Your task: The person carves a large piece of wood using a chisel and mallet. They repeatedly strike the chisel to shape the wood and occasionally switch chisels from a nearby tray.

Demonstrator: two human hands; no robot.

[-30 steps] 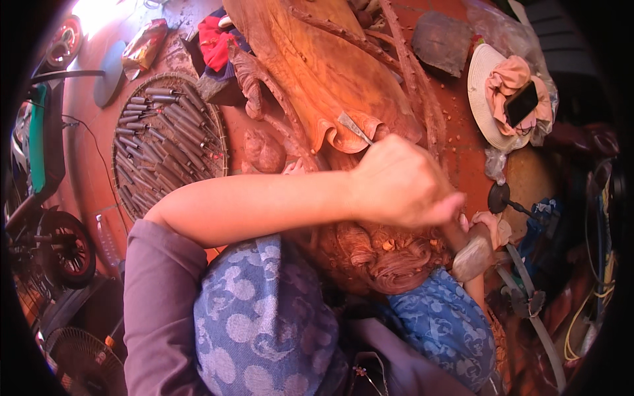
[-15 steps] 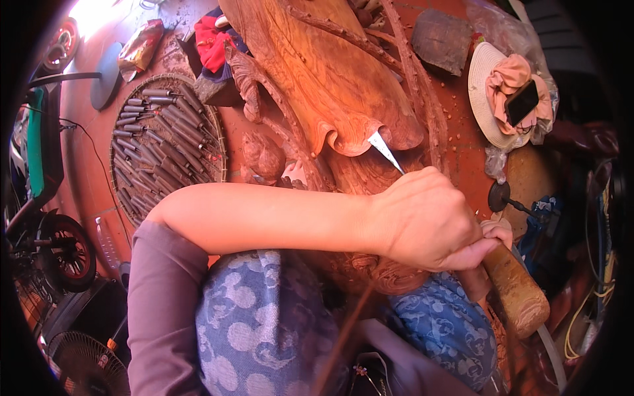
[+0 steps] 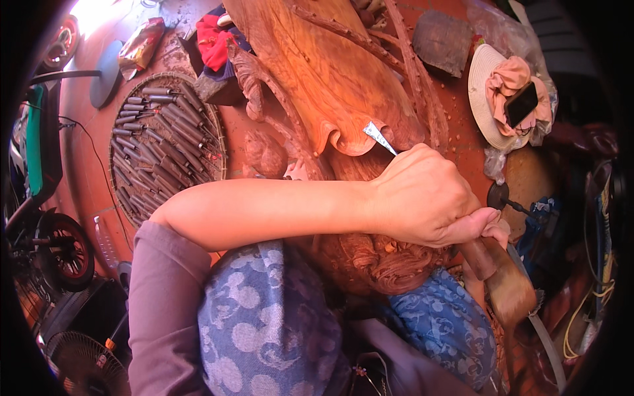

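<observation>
My left forearm stretches across the middle of the view. At its end my left hand (image 3: 426,198) is closed round a carving chisel (image 3: 380,137), whose bright blade points up and to the left. The blade tip is at the curled lower edge of a large carved wood piece (image 3: 330,79) with orange-brown grain. The chisel's brown handle sticks out below the fist. Mostly hidden behind it, my right hand (image 3: 496,231) is closed on a wooden mallet (image 3: 510,294). The mallet head lies close beside the handle's butt; I cannot tell whether they touch.
A round basket (image 3: 223,142) at the left holds many wood-handled carving tools. To the right lie a straw hat (image 3: 480,86) with a phone (image 3: 522,104) on it and a dark wood block (image 3: 442,43). A fan (image 3: 82,360) stands lower left, near a wheel (image 3: 65,251).
My left hand has shifted slightly up and left, the chisel blade moving with it along the carved edge. The mallet head has swung a little left and turned, nearer the chisel handle.
</observation>
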